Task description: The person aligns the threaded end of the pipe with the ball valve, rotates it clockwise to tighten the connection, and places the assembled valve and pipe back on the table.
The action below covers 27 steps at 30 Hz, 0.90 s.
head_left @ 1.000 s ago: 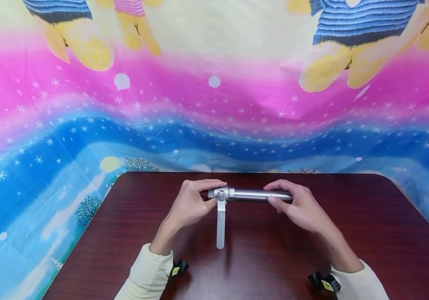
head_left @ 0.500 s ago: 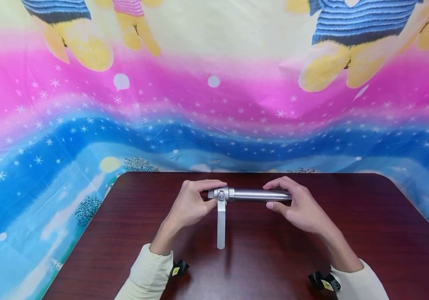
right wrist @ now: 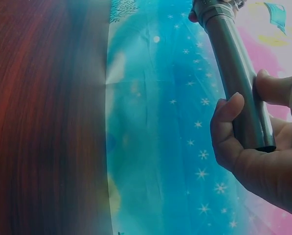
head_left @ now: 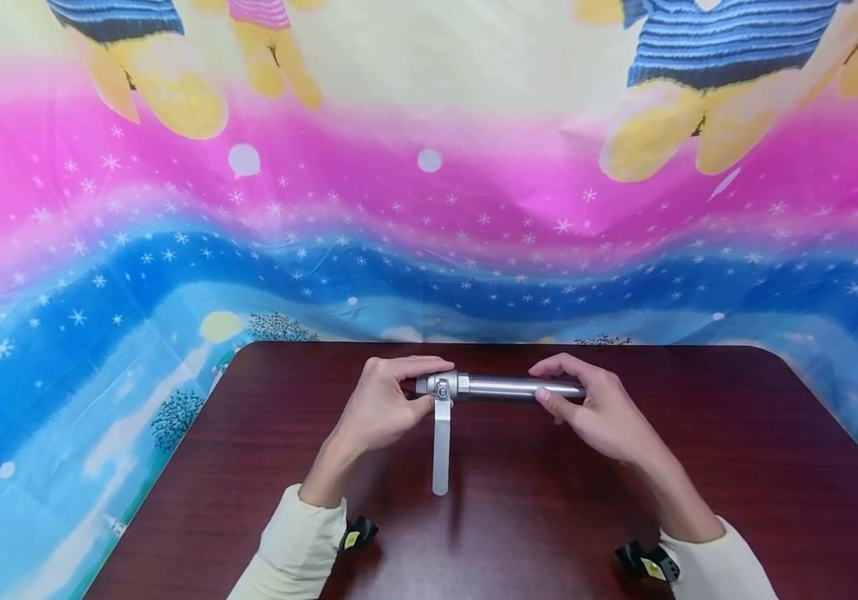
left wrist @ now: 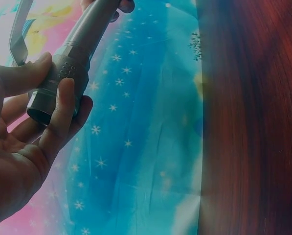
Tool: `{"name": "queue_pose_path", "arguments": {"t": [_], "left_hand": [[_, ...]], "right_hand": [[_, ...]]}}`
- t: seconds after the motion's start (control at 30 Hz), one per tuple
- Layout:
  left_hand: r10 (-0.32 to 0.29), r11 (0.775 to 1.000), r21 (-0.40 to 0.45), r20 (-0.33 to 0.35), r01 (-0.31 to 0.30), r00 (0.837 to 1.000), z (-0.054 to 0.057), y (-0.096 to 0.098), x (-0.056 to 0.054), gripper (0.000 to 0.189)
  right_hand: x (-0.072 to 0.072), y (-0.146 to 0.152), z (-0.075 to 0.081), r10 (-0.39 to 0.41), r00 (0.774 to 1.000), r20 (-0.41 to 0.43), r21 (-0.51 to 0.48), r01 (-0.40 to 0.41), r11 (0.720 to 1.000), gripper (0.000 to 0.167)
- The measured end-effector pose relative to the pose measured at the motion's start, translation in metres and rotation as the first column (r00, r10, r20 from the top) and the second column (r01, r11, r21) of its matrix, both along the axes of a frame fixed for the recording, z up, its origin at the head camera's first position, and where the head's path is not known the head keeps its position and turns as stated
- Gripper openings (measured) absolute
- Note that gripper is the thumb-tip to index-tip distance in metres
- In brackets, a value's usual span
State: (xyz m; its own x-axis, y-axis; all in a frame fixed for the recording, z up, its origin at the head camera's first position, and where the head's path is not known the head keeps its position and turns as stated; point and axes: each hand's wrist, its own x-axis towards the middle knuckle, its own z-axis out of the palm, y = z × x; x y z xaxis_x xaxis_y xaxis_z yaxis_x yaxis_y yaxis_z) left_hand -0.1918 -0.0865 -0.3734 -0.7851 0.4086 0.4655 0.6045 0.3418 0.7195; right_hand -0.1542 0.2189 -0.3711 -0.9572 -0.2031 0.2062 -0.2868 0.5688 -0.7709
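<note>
A metal ball valve [head_left: 443, 386] with a long flat lever [head_left: 441, 450] is joined to a smooth steel pipe [head_left: 504, 387]. The pair lies level above the table, the lever pointing toward me. My left hand [head_left: 383, 404] grips the valve body, thumb on the near side and fingers on the far side. The pipe's right end sits in my right hand [head_left: 609, 415], pinched between thumb and fingers. In the left wrist view the valve's outer end [left wrist: 40, 107] shows an opening. The right wrist view shows the pipe's free end [right wrist: 256, 139] near the palm.
Beneath the hands is a dark red wooden table [head_left: 519, 517] with rounded far corners. A printed cloth [head_left: 429, 225] hangs behind its far edge. Black devices [head_left: 359, 534] are strapped at both wrists.
Half a second ago my right thumb stood off the pipe, its fingers spread; now the thumb is back on the pipe. My left hand and the valve have stayed in place.
</note>
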Motion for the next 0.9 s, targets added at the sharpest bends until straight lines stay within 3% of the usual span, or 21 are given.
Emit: {"name": "queue_pose_path", "arguments": {"t": [0.37,0.9], "left_hand": [[0.009,1.0,0.002,-0.001,-0.009,1.0,-0.0009,-0.0004,-0.001,0.04],[0.008,1.0,-0.009,0.002,-0.008,1.0,-0.0001,-0.0009,-0.0002,0.043]], "right_hand": [[-0.0012,-0.0008,-0.0023,0.012,0.992,-0.125,0.099,0.0,0.995,0.039],[-0.001,-0.0011,-0.0035,0.001,1.0,-0.011,-0.008,-0.001,1.0,0.03]]}}
